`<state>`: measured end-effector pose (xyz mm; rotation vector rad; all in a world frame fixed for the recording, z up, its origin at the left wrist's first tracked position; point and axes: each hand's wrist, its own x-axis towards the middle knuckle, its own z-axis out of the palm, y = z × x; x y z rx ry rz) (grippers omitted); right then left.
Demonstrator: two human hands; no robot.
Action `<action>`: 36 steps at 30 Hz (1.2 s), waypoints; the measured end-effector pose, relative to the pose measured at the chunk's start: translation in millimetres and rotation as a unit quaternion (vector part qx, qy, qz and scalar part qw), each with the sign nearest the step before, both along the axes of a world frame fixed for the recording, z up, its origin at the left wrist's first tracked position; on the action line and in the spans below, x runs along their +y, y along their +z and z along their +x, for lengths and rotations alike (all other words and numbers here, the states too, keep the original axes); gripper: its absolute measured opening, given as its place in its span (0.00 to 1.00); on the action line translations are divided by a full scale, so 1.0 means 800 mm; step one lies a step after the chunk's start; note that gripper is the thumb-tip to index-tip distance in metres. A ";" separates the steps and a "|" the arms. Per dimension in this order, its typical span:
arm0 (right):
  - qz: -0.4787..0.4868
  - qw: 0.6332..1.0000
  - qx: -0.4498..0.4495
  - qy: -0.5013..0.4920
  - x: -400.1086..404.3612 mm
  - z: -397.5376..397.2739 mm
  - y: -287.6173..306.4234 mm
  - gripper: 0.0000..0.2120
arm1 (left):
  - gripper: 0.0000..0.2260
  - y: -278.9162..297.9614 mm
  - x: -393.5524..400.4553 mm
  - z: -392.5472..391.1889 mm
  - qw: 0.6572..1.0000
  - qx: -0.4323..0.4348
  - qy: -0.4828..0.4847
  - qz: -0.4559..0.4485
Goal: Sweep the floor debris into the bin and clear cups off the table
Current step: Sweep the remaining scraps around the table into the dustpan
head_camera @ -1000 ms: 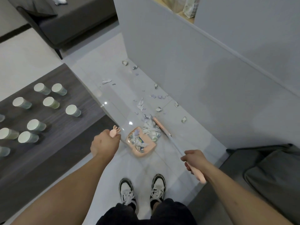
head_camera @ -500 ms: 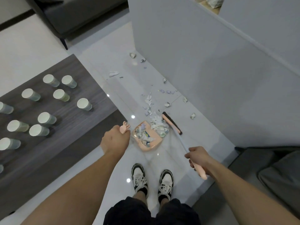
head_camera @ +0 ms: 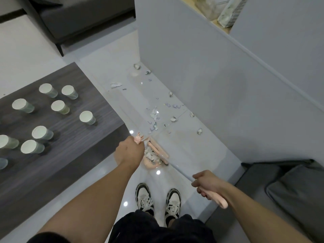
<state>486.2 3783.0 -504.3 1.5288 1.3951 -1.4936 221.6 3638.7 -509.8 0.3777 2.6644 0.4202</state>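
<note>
Pink dustpan (head_camera: 152, 159) held scraps; left grip (head_camera: 128, 151) clenched its handle, right grip (head_camera: 206, 181) clenched the broom (head_camera: 177, 166). Debris (head_camera: 155, 116) remained at twelve o'clock. Cups (head_camera: 87, 117) at nine o'clock stood uncleared on the worktop (head_camera: 73, 137).

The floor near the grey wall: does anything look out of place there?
Yes. Torn paper scraps lie scattered on the white floor along the grey wall, beyond the pink dustpan, not yet swept in.

Both arms stretched forward and down. Left hand (head_camera: 128, 151) curled in a fist round a pink handle (head_camera: 138, 139) — knuckles up. Right hand (head_camera: 206, 181) near, lower right — fingers wrapped round a pink stick (head_camera: 216, 199).
</note>
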 end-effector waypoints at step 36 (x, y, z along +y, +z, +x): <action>-0.028 0.986 0.089 -0.138 0.256 -0.003 0.003 0.05 | 0.12 0.028 0.091 0.123 0.977 0.015 0.209 -0.028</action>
